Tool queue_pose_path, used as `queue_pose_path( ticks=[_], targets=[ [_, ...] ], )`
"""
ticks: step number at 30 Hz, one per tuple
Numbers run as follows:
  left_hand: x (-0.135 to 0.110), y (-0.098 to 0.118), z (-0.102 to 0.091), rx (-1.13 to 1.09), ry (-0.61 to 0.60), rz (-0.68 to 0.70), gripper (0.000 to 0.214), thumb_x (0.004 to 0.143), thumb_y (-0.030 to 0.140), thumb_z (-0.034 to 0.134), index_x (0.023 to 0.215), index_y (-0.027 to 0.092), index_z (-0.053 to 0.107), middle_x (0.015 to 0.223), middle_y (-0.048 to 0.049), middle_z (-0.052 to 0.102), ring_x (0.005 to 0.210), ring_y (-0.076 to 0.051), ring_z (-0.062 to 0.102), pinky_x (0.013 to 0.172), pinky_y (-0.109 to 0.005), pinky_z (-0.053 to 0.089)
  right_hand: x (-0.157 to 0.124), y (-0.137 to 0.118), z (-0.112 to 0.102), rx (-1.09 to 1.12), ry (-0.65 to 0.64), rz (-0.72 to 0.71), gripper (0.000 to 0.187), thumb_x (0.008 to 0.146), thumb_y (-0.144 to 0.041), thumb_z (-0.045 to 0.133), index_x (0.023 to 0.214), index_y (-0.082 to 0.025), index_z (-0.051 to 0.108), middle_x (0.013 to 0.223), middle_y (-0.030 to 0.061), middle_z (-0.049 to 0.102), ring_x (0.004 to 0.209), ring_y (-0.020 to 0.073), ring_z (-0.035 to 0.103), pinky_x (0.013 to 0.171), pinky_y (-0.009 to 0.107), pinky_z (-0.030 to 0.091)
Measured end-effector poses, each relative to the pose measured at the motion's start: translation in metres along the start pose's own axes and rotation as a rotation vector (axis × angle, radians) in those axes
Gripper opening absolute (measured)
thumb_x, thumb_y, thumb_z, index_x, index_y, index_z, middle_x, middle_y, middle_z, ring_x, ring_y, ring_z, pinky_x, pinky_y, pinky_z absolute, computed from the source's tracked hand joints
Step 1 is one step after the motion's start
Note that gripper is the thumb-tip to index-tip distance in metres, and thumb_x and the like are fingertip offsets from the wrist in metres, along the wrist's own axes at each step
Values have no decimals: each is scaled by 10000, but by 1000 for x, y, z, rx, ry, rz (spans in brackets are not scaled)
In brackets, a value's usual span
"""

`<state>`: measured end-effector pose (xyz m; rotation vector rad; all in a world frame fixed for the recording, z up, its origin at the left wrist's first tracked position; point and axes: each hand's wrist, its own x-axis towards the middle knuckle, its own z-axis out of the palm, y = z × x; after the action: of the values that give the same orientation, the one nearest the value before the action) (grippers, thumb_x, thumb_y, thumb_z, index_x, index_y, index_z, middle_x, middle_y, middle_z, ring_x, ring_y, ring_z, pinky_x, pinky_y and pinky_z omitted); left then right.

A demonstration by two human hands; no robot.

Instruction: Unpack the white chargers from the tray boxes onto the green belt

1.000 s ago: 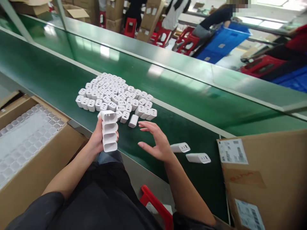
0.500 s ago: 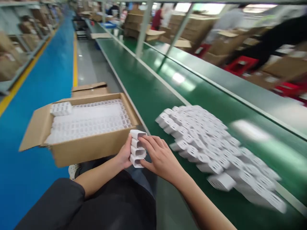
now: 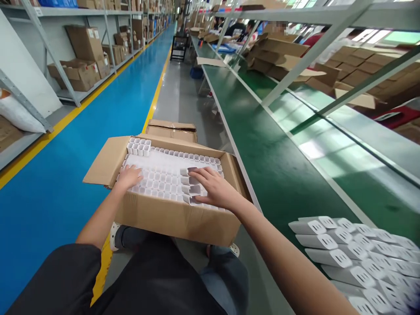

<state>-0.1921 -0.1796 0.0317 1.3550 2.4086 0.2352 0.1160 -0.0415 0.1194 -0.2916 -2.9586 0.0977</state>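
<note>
Right hand (image 3: 215, 189) laid over a short stack of white charger housings (image 3: 191, 186), fingers spread across them, inside the open cardboard box (image 3: 170, 216) on its clear cell tray (image 3: 157, 175). Left hand (image 3: 129, 176) flat on the tray's left part, loosely open, holding nothing. Right of the box, more white housings (image 3: 348, 253) heaped on the green conveyor belt (image 3: 278, 166).
</note>
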Motion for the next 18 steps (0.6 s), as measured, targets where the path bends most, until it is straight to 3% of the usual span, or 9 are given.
queue_pose_path(
  ticks=[4,7,12,15,18],
  targets=[
    [1,-32,13,97,-108,-48,520,898,434,529,1391,271,541,1521,-145,425,1378,-399,397,1064,-562,377,78,6,21,-72,-70,-122,680,693,-216,777,1325,-204,527,1399,171,450,1252,335,452,982,521,452],
    [-8,-38,27,122,-81,-42,545,936,451,462,1455,284,456,1565,-121,363,1430,-353,324,1089,-531,362,142,4,40,-119,-180,-219,723,681,-187,800,1351,-225,531,1472,173,375,1333,349,370,1005,506,422],
    [-14,-39,35,101,-7,-78,503,944,450,417,1399,266,530,1540,-105,410,1426,-308,328,1089,-492,385,239,-4,75,-189,-302,-325,707,740,-92,720,1395,-241,501,1548,164,311,1384,360,290,1027,486,356],
    [-13,-39,36,76,14,-91,492,937,447,420,1381,280,551,1522,-90,442,1411,-306,349,1060,-485,420,276,-10,96,-189,-312,-354,613,809,-22,591,1376,-242,514,1591,130,273,1415,344,245,1068,514,283],
    [-11,-39,37,54,24,-95,492,934,450,421,1378,283,553,1511,-77,459,1409,-309,352,1041,-483,442,293,-14,117,-177,-299,-356,519,882,-8,466,1356,-213,522,1609,129,252,1413,321,251,1082,541,230]
  ],
)
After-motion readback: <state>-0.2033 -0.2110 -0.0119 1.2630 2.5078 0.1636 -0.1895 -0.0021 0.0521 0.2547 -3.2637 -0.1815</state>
